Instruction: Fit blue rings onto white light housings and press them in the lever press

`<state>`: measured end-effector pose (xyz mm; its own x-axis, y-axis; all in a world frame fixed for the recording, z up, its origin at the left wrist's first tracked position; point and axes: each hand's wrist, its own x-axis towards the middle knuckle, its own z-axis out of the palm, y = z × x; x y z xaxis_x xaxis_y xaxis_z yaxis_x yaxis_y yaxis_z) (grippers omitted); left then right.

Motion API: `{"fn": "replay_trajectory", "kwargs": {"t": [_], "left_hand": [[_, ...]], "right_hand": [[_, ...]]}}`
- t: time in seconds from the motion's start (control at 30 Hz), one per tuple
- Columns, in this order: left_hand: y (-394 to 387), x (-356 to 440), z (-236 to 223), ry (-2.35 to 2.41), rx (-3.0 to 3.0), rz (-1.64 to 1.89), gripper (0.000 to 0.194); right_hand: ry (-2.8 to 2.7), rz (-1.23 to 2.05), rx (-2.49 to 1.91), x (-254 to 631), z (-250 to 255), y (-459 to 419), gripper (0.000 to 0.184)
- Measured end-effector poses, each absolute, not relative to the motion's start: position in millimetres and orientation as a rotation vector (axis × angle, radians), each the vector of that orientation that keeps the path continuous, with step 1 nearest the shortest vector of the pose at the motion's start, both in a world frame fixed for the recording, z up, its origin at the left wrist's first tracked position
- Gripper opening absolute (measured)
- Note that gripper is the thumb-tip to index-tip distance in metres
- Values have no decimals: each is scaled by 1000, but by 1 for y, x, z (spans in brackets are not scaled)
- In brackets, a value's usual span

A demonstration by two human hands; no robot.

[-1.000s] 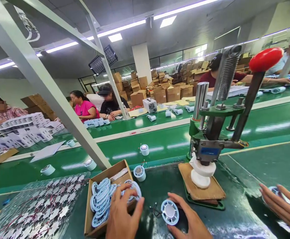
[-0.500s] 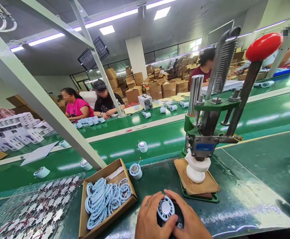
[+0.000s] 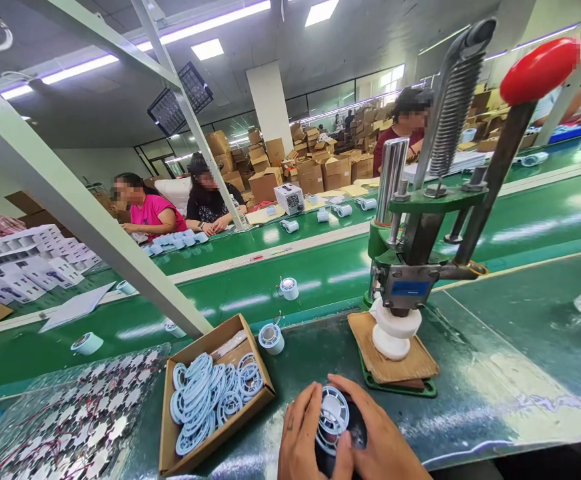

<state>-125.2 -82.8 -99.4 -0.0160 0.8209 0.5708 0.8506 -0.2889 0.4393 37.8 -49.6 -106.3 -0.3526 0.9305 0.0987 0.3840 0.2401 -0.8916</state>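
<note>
Low in the middle, my left hand and my right hand are closed around a light blue slotted ring and a dark round piece beneath it. A thumb lies against the ring's lower edge. The underside of the dark piece is hidden by my palms. Left of my hands, a cardboard box holds many similar blue rings. Just beyond the box stands a light blue cylindrical housing with thin wires on top.
A hand press with a red knob and white round pads stands at right. At left lie silvery parts with red wires. A green conveyor carries housings across. A slanted metal post crosses the left; co-workers sit opposite.
The ring between my hands has tilted, and the pale disc seen in its centre no longer shows the same way. My hands stay nearly in place. The view has shifted slightly.
</note>
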Motion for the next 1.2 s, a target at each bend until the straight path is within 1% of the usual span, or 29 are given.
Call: {"fn": "replay_trajectory", "kwargs": {"t": [0.13, 0.3, 0.4, 0.5, 0.57, 0.63, 0.7, 0.8, 0.87, 0.9, 0.97, 1.07, 1.2], "left_hand": [[-86, -131, -100, -1927, -2195, -1232, 45], [-80, -125, -93, -1971, -2061, -1206, 49], [-74, -113, -82, -2094, -1953, -1062, 47], [-71, -102, -74, -2227, -1883, -842, 37], [-70, -99, -72, -2247, -1856, -749, 34], [-73, -101, -74, -2212, -1880, -734, 38], [-77, -107, -79, -2155, -1959, -768, 48], [-84, -117, -86, -2082, -2116, -820, 65], [-86, -124, -88, -2052, -2200, -823, 72], [-87, -127, -89, -2040, -2226, -820, 73], [-86, -130, -91, -2039, -2227, -823, 69], [-83, -130, -96, -2074, -2152, -872, 60], [-82, -122, -103, -2139, -2021, -964, 58]], "right_hand": [[-1883, 1042, -1200, 38, -103, -49, 64], [-1875, 1033, -1189, 39, -103, -51, 58], [-1864, 1033, -1187, 38, -102, -52, 57], [-1860, 1044, -1175, 37, -101, -51, 57], [-1860, 1046, -1172, 36, -101, -51, 57], [-1864, 1046, -1164, 37, -102, -50, 55], [-1874, 1044, -1140, 37, -102, -50, 55], [-1893, 1035, -1098, 38, -103, -51, 63], [-1894, 1042, -1093, 39, -102, -51, 69], [-1890, 1049, -1102, 39, -101, -51, 71], [-1872, 1062, -1131, 39, -99, -51, 73], [-1853, 1065, -1155, 38, -96, -51, 69], [-1841, 1080, -1167, 37, -95, -51, 64]]}}
